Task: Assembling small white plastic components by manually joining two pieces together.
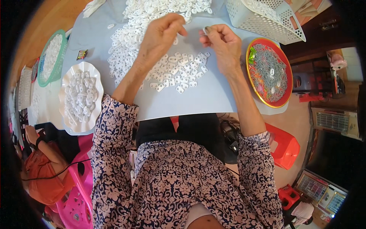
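Over bare tabletop [175,105], well inside its edge, the right hand [224,44] pinches a piece [204,33]; the left hand [163,32] curls, contents unclear.

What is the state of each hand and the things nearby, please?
Right hand, apparently pinching a small piece
Left hand, raised, fingers curled
White two-holed pieces, heaped and scattered
White scalloped dish, filled
Red oval tray, holding slender grey pieces
Green basket, filled
White perforated basket, loaded
Small packet, lying flat

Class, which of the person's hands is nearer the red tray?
Right. The right hand is just left of the red tray; the left hand is farther left, near white pieces.
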The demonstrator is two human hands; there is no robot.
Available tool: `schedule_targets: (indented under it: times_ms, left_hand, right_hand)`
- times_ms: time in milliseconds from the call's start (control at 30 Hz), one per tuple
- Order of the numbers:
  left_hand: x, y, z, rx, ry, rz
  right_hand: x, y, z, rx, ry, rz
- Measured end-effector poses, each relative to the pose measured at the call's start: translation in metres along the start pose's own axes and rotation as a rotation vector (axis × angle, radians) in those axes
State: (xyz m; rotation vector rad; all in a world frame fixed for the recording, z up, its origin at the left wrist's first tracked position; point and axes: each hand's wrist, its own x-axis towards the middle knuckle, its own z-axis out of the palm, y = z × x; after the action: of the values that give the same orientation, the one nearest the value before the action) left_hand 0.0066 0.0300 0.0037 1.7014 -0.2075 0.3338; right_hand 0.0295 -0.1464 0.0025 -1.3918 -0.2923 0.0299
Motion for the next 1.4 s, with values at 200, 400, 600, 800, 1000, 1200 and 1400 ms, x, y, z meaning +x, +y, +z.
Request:
schedule_targets:
  times_ms: [200, 400, 600, 800, 1000, 1200, 1400]
  left_hand:
    - [0.017, -0.002, -0.027, 0.329, 0.129, 0.257]
    - [0.001, 0.000, -0.029, 0.970, -0.237, 0.460]
    - [-0.002, -0.003, -0.023, 1.018, -0.306, 0.363]
    - [0.001, 0.000, -0.014, 0.894, -0.247, 0.467]
    - [-0.002, -0.006, -0.006, 0.936, -0.359, 0.347]
    - [-0.002, 0.001, -0.004, 0.733, -0.279, 0.309]
    - [-0.004, 0.010, 0.006, 0.220, -0.047, 0.038]
  right_hand:
    - [0.003, -0.002, -0.006, 0.017, 0.056, 0.059]
    - [0.002, 0.001, -0.009, -0.143, -0.019, -0.009]
    - [0.001, 0.000, -0.006, -0.161, -0.068, -0.008]
    - [0.003, 0.002, -0.007, -0.109, -0.026, -0.037]
    - [0.003, 0.000, -0.008, -0.170, -0.023, 0.012]
    - [0.003, 0.002, -0.008, -0.170, -0.052, 0.030]
    - [0.001, 0.001, -0.007, -0.053, -0.087, 0.054]
